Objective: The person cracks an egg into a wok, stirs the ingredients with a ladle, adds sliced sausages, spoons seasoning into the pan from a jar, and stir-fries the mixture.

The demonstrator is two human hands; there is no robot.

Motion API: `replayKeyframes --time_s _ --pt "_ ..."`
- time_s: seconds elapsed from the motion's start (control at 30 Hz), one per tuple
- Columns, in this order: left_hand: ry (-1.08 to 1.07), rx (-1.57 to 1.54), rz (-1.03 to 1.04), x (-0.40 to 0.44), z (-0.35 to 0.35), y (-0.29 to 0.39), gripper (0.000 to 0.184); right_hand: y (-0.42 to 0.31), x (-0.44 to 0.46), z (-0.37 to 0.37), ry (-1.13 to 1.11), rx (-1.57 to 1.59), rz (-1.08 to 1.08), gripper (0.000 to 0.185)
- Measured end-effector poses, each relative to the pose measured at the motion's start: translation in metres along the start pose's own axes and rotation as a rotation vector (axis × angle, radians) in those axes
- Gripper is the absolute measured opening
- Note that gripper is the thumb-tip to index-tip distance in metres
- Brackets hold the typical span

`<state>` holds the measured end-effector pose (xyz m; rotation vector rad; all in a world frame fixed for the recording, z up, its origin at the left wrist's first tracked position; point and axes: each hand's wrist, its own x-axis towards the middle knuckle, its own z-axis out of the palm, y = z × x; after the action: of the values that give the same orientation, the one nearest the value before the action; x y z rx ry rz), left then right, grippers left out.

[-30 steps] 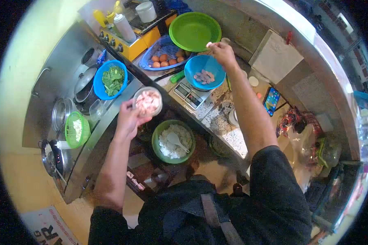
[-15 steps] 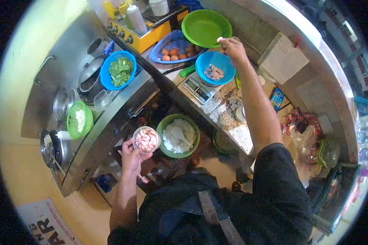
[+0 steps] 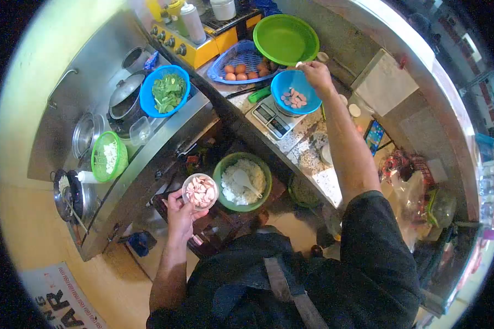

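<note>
My left hand (image 3: 182, 215) grips a small clear tub (image 3: 201, 192) filled with pale pink slices, left of the green bowl of white rice (image 3: 240, 205) with a white scoop in it. Over the rim of a blue bowl (image 3: 282, 82), my right hand (image 3: 316, 74) pinches a small pale piece, probably a slice like those in the tub. Several pink slices (image 3: 294, 98) lie in the blue bowl, which stands on a digital scale (image 3: 271, 119) on the speckled counter.
A blue basket of eggs (image 3: 241, 55) and a green basin (image 3: 285, 39) stand behind the scale. To the left are a blue bowl of leafy greens (image 3: 169, 91), a green basket (image 3: 108, 156) and pans (image 3: 127, 90). A phone (image 3: 374, 137) lies at the right.
The view has shifted. My left hand has lowered the tub from beside the counter to left of the rice bowl. My right hand stays near the blue bowl, still pinching a piece.
</note>
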<state>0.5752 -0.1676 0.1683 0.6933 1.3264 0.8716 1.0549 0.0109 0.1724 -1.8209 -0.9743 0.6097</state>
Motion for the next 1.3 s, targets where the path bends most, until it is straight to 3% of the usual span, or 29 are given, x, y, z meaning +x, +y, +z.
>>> replayKeyframes --time_s 0.27,0.47,0.67,0.77,0.83,0.9,0.97,1.03,1.07,1.17,1.2,1.3 --pt "-0.047 0.038 -0.005 0.005 0.002 -0.006 0.045 0.007 0.021 -0.003 -0.02 0.217 0.247 0.025" --pt "-0.113 0.005 -0.026 0.013 0.008 -0.01 0.044 0.006 0.018 0.007 0.019 0.007 0.143 0.02" --pt "-0.233 0.082 -0.043 0.02 0.007 -0.011 0.042 -0.022 -0.027 -0.02 0.026 0.586 0.242 0.017" --pt "-0.308 0.151 -0.039 0.024 0.008 -0.013 0.04 -0.038 -0.107 -0.032 -0.125 0.721 0.056 0.016" --pt "-0.355 0.244 -0.008 0.026 0.007 -0.02 0.04 -0.06 -0.187 -0.025 -0.181 0.62 0.087 0.016" --pt "-0.475 0.188 -0.077 0.02 0.009 -0.018 0.041 -0.075 -0.268 -0.01 -0.23 0.284 0.079 0.013" --pt "-0.634 0.194 0.014 0.024 0.001 -0.038 0.041 -0.096 -0.346 0.022 -0.251 0.24 0.131 0.015" --pt "-0.731 0.245 -0.069 0.016 -0.004 -0.036 0.043 -0.103 -0.41 0.055 -0.176 -0.12 0.021 0.016" --pt "-0.816 0.461 0.27 0.032 -0.017 -0.065 0.043 -0.11 -0.438 0.071 -0.151 -0.213 0.068 0.018" --pt "-1.009 0.425 0.193 0.024 -0.045 -0.068 0.042 -0.118 -0.512 0.113 -0.057 -0.482 0.042 0.015" --pt "-1.032 0.381 0.039 -0.001 -0.052 -0.034 0.042 -0.117 -0.531 0.126 -0.01 -0.51 0.056 0.016" --pt "-1.144 0.551 0.114 -0.012 -0.089 -0.041 0.04 -0.139 -0.576 0.153 0.096 -0.537 0.136 0.018"
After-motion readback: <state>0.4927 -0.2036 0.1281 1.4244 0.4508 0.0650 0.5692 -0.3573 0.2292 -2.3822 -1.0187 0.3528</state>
